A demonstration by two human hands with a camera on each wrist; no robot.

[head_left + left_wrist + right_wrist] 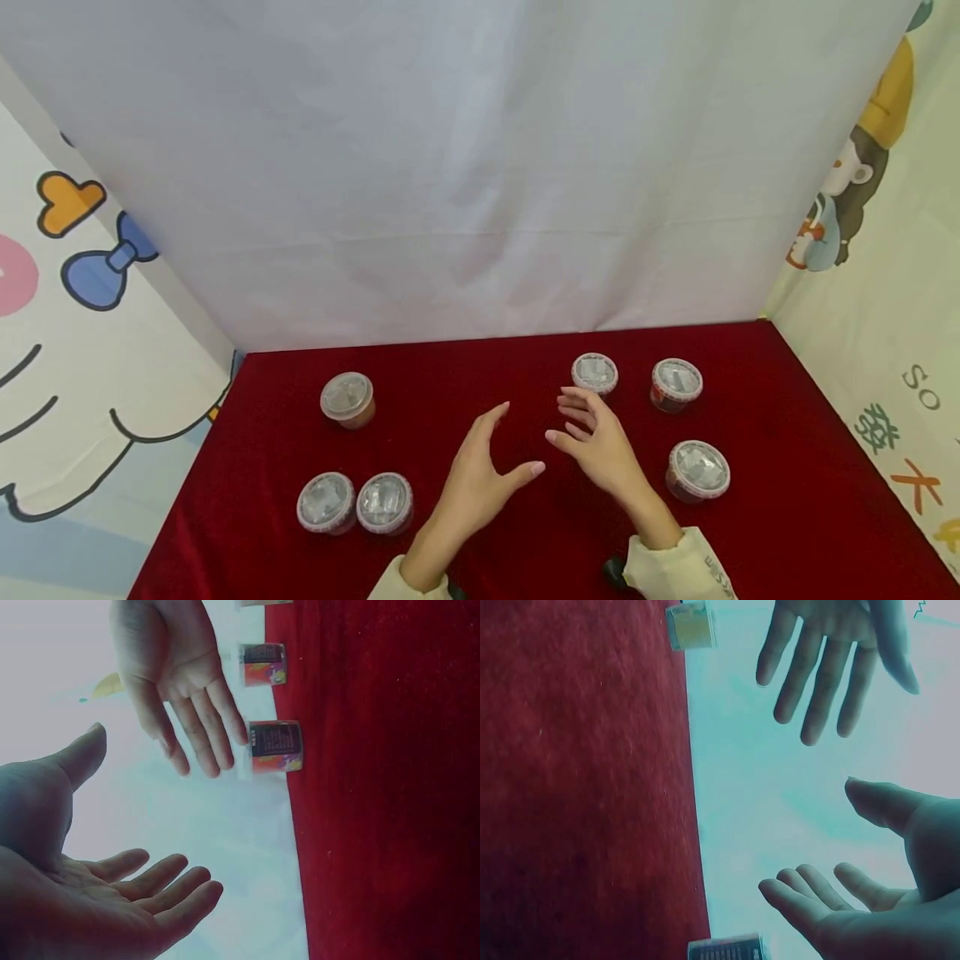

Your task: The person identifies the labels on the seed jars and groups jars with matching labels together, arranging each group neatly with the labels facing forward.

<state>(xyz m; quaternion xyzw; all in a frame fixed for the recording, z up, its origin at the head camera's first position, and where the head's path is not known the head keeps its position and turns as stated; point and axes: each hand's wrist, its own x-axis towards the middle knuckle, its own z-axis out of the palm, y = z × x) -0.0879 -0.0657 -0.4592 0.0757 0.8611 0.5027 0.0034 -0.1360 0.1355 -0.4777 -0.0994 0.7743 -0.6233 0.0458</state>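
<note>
Both hands hover over the red cloth, palms facing each other, with nothing held. My left hand (474, 479) has its fingers extended and thumb spread, right of a lidded tub (385, 503) that stands beside another tub (326, 502). My right hand (600, 446) has loosely bent fingers, their tips overlapping the lower edge of a back tub (595, 373) in the head view. In the left wrist view a dark-and-red labelled tub (276, 746) appears beyond the right hand's fingertips. The right wrist view shows a tub with tan contents (692, 626) near the cloth's edge.
Further tubs stand at the back right (677, 384), front right (697, 471) and back left (348, 399) on the red cloth (495, 367). A white curtain (480, 183) hangs behind the table. Printed panels flank it on the left (90, 375) and right (885, 333).
</note>
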